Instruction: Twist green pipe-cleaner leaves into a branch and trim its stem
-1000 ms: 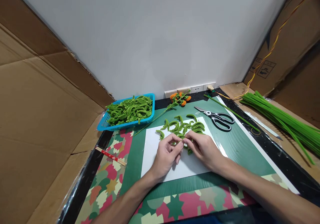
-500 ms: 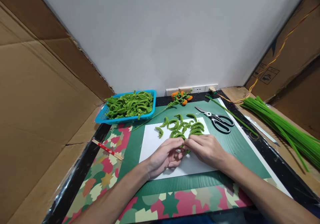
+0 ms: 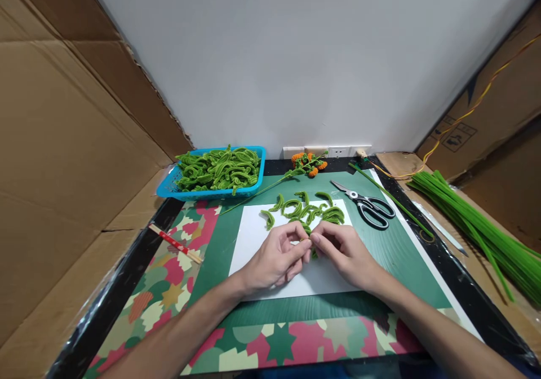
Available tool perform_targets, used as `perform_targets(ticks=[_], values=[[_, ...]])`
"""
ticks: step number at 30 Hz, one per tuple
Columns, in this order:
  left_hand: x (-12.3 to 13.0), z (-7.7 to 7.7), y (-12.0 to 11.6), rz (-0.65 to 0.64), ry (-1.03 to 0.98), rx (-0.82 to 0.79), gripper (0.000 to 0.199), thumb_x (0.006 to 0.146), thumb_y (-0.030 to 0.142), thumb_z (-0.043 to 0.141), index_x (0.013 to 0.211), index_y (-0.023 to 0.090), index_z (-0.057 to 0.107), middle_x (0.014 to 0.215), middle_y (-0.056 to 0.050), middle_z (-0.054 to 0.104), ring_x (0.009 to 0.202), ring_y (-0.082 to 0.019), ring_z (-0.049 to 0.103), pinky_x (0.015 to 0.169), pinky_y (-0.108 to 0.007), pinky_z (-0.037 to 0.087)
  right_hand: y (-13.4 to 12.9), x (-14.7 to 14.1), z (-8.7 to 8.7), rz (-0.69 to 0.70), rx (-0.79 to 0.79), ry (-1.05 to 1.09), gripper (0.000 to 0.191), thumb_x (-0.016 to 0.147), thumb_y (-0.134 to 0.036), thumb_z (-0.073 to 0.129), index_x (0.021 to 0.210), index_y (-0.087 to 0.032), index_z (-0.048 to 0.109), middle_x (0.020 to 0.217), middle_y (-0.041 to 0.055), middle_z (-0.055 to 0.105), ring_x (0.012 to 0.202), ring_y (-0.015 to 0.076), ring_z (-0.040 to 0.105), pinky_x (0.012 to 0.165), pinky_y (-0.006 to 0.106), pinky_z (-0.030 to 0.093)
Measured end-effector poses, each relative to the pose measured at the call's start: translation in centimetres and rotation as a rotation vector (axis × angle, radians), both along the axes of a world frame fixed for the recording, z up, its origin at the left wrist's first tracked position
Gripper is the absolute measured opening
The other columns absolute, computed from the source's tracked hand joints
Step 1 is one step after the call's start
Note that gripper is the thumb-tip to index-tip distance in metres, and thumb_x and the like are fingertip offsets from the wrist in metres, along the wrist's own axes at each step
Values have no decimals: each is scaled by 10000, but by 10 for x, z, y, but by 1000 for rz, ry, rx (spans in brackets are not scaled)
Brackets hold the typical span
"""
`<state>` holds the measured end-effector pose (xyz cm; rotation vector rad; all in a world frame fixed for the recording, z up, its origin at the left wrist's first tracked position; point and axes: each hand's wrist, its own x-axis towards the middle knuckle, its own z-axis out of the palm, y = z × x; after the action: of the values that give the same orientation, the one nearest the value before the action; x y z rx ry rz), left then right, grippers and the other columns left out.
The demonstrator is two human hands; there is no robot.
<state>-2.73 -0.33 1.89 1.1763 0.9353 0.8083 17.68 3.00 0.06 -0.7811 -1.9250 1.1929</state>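
Observation:
Over the white paper (image 3: 249, 249), my left hand (image 3: 279, 256) and my right hand (image 3: 341, 252) meet fingertip to fingertip. Both are pinched closed on a small green fuzzy piece (image 3: 314, 252), mostly hidden by the fingers; a bit of it shows below them. Several curved green fuzzy pieces (image 3: 292, 208) lie just beyond the hands on the paper and the green mat (image 3: 393, 255). Black-handled scissors (image 3: 364, 203) rest on the mat to the right, blades apart.
A blue basket (image 3: 169, 190) heaped with green fuzzy pieces stands at the back left. Near the wall lies a stem with orange blooms (image 3: 313, 166). Chopsticks in a red wrapper (image 3: 175, 243) are at the left, long green stems (image 3: 473, 215) at the right.
My left fingers have curled in from a more spread pose, and my right hand has turned so that its thumb shows. The fingertips remain together. The view has shifted slightly.

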Motion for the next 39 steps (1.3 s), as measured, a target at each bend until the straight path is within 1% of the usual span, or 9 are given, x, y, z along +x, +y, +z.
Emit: perform_targets(ticks=[5, 8, 11, 17, 21, 24, 28, 35, 39], values=[[-15, -2, 1, -60, 716, 864, 215, 1085, 236, 497, 957, 187, 664, 838, -52, 646, 678, -159, 611, 574, -243, 461, 3, -8, -3, 69, -387, 130, 501, 973, -641, 686, 794, -178, 624, 616, -35, 550, 500, 94, 415, 476, 233, 321], [-19, -9, 1, -102, 902, 1078, 272, 1084, 154, 421, 1015, 174, 683, 884, -70, 659, 687, -177, 608, 551, -258, 434, 4, -11, -7, 38, -456, 120, 531, 977, -660, 660, 750, -187, 579, 597, -43, 516, 478, 90, 381, 461, 238, 300], [-15, -13, 0, 27, 751, 893, 200, 1089, 241, 501, 980, 174, 654, 849, -40, 650, 683, -158, 602, 582, -249, 457, 2, -10, -7, -16, -266, 48, 466, 1059, -545, 586, 762, -186, 581, 654, -19, 551, 569, 108, 455, 540, 240, 344], [0, -11, 1, 21, -15, -101, 399, 1054, 578, 540, 936, 198, 566, 758, 11, 632, 376, -54, 395, 304, -180, 227, 0, -3, -13, -106, 384, -102, 249, 1124, -260, 485, 920, -191, 611, 755, -6, 585, 641, 116, 507, 613, 240, 377], [3, -12, 3, 3, -222, -337, 365, 970, 524, 717, 911, 211, 538, 728, 34, 625, 351, -32, 351, 270, -137, 166, 4, 0, -21, -125, 721, -219, 238, 1130, -199, 456, 947, -188, 607, 753, 1, 554, 621, 128, 479, 576, 262, 344], [3, -13, 3, 18, -275, -331, 377, 938, 492, 785, 909, 207, 540, 775, 33, 639, 369, -14, 339, 276, -118, 190, 4, 2, -20, -115, 717, -202, 214, 1124, -197, 464, 959, -190, 600, 764, 5, 569, 633, 129, 494, 585, 258, 358], [4, -14, 0, 41, -252, -207, 390, 947, 503, 780, 877, 193, 554, 714, 46, 612, 370, -19, 332, 295, -132, 253, 0, 0, -14, -90, 424, -92, 206, 1103, -227, 506, 921, -194, 598, 732, -17, 567, 614, 109, 488, 595, 239, 374], [-10, -5, 1, 105, 215, 237, 328, 1001, 459, 719, 885, 168, 621, 705, 24, 616, 519, -73, 503, 499, -184, 402, 1, -15, -2, -40, -155, 48, 306, 1060, -357, 581, 819, -181, 647, 672, -18, 595, 605, 115, 508, 562, 238, 352], [-15, -2, 4, 91, 384, 391, 325, 1052, 430, 638, 866, 164, 658, 678, 27, 570, 576, -92, 504, 565, -201, 407, 7, -13, 4, 27, -201, 57, 299, 1062, -349, 581, 829, -176, 654, 708, -15, 618, 635, 117, 513, 589, 234, 363]])
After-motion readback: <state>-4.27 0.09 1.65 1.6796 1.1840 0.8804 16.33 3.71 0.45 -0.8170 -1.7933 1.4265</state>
